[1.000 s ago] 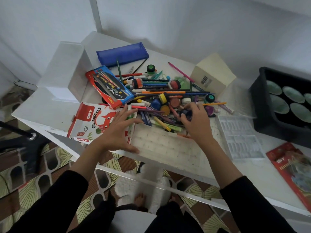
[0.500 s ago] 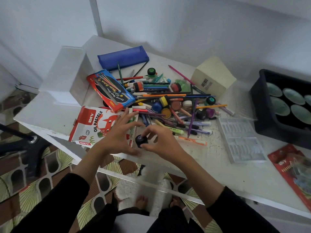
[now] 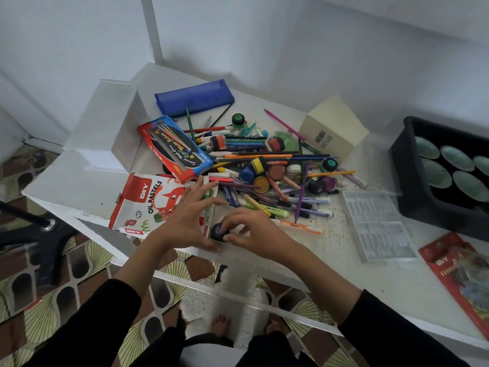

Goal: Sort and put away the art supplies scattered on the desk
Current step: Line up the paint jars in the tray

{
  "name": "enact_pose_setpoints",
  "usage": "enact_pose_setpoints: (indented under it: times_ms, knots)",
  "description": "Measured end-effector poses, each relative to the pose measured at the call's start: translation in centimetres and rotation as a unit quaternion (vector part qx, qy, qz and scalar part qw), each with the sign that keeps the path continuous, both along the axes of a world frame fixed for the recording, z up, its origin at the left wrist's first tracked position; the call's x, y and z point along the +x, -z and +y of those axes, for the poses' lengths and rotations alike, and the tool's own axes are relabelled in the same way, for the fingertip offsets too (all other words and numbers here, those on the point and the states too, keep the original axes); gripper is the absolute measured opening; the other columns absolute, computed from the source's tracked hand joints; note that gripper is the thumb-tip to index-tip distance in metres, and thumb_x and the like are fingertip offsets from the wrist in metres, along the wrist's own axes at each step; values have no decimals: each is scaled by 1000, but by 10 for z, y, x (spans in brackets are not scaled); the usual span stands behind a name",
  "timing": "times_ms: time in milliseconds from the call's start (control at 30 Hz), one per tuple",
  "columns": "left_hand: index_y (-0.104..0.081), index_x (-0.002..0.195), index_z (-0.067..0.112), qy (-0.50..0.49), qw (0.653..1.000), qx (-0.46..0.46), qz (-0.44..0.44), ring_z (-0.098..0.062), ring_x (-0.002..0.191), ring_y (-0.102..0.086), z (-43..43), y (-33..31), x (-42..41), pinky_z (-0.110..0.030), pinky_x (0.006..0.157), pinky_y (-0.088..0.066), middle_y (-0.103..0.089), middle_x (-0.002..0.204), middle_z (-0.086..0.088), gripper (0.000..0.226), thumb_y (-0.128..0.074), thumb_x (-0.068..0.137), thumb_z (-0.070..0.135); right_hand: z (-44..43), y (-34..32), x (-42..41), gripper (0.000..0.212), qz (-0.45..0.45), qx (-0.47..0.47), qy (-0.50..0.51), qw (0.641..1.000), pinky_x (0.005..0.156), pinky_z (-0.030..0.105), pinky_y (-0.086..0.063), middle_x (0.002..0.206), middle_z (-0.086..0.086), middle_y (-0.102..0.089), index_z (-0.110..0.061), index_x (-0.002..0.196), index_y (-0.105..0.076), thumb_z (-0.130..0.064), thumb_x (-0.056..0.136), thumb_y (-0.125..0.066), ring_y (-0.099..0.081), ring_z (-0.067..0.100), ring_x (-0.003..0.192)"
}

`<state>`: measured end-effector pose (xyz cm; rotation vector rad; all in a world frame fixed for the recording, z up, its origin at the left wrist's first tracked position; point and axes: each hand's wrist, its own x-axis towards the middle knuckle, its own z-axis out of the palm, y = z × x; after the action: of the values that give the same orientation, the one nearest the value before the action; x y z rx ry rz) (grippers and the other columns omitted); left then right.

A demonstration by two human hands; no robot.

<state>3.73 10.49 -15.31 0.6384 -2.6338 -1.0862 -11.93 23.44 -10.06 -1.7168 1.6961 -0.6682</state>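
Observation:
A heap of pencils, markers and small paint pots point(image 3: 267, 168) covers the middle of the white desk point(image 3: 370, 282). My right hand point(image 3: 254, 231) pinches a small dark purple paint pot point(image 3: 218, 231) near the front edge. My left hand point(image 3: 185, 221) lies with spread fingers on the red and white oil pastels box point(image 3: 143, 205), its thumb beside the pot. A red and blue colour pencil box point(image 3: 174, 149) and a blue pencil case point(image 3: 194, 98) lie behind.
A black tray point(image 3: 412, 181) with round green wells stands at the right. A clear plastic insert point(image 3: 375, 223) and a red packet point(image 3: 457, 271) lie in front of it. A cream carton point(image 3: 333, 128) and a white box point(image 3: 105, 123) flank the heap.
My right hand left the heap with the dark purple pot and came to the front edge beside my left hand. My left hand stayed on the pastels box.

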Motion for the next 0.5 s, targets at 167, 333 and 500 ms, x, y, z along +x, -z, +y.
enact_pose_setpoints:
  times_ms: [167, 333, 500]
  knots:
    - [-44, 124, 46, -5, 1000, 9, -8, 4, 140, 19, -1, 1, -1, -46, 116, 4, -5, 148, 28, 85, -73, 46, 63, 3, -7, -25, 13, 46, -37, 22, 998, 74, 17, -52, 101, 0, -64, -10, 98, -70, -9, 88, -61, -59, 8, 82]
    - [-45, 125, 47, -3, 1000, 10, -1, -1, 142, 15, -2, 2, 0, -47, 116, 0, -8, 150, 26, 84, -74, 47, 63, 9, -1, -79, 16, 113, -141, 227, 957, 72, 6, -43, 96, 8, -62, -6, 97, -69, 1, 84, -62, -52, 6, 77]
    - [-44, 122, 52, -6, 1000, 10, -5, -2, 143, 15, -2, 2, 1, -46, 115, -1, -5, 149, 30, 82, -74, 47, 65, 21, 15, -129, 37, 233, -60, 349, 906, 94, 29, -36, 116, 10, -53, -10, 117, -58, -4, 81, -63, -44, 26, 111]
